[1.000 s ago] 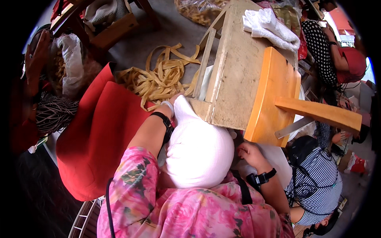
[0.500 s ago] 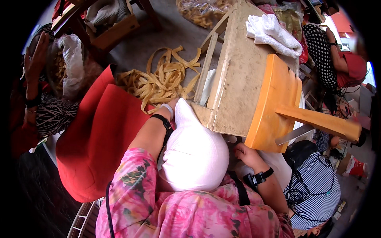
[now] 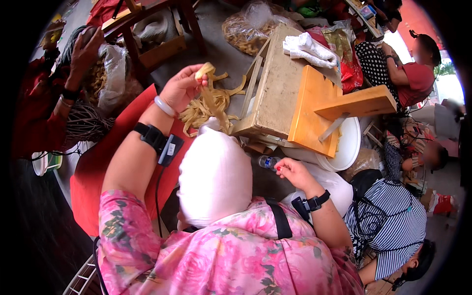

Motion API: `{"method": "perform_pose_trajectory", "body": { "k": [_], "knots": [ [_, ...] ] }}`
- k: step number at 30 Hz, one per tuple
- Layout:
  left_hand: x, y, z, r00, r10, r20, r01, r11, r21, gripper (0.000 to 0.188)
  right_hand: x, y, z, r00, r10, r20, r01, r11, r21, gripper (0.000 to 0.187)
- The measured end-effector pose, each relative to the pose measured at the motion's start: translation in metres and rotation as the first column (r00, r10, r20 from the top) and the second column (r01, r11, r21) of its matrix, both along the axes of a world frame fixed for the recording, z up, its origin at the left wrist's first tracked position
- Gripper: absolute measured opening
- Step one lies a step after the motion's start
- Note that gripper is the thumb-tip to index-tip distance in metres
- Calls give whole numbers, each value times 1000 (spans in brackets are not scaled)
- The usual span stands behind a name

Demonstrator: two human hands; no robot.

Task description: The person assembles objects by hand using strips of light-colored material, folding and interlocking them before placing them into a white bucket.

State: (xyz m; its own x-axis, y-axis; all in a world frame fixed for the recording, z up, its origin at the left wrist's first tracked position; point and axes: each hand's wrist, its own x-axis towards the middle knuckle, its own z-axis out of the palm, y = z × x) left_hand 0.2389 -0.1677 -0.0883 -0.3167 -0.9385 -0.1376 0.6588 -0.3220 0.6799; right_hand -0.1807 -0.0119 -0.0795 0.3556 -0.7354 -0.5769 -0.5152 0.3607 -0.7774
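My left hand (image 3: pixel 179 91) is raised at the upper left, its thumb and fingers closed on one end of a flat tan strip (image 3: pixel 211 93). The strip hangs down toward a loose tangle of similar strips (image 3: pixel 199 114) beyond it. My right hand (image 3: pixel 293 175) is beside the wooden bench's near end with fingers curled and pinched; whether anything small is between them I cannot make out. A white cloth-covered rounded shape (image 3: pixel 215 177) fills the middle and hides what lies beneath. A plastic bottle (image 3: pixel 268 162) lies just left of my right fingers.
The worn wooden bench (image 3: pixel 270 93) carries an orange wooden fixture (image 3: pixel 312 105) and a white towel (image 3: pixel 310 50). Behind it stands a white basin (image 3: pixel 351 145). Red cloth (image 3: pixel 125 167) hangs at left. People sit close on both sides; a bag (image 3: pixel 248 29) holds tan pieces.
My left hand has lifted from beside the bench, now drawing a strip up from the tangle. My right hand has come out from the bench's near edge. The view has shifted.
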Motion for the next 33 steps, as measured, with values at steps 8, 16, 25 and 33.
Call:
{"method": "perform_pose_trajectory", "body": {
  "k": [8, 16, 25, 33],
  "knots": [
    [-120, 164, 136, 770, 53, 636, 497, 576, -649, 51, 88, -9, 150, 570, -293, 767, 182, 956, 229, 44],
    [-149, 198, 92, 907, -374, -195, 338, 921, -193, 69, 65, 63, 182, 578, -128, 806, 263, 964, -36, 35],
    [-106, 103, 150, 901, 201, -384, -130, 970, 205, 38, 19, 133, 219, 583, 4, 812, 313, 922, -229, 43],
    [-131, 156, 192, 497, 43, 867, 495, 807, -324, 38, 1, 119, 195, 485, -29, 874, 384, 905, -183, 41]
  ]
}}
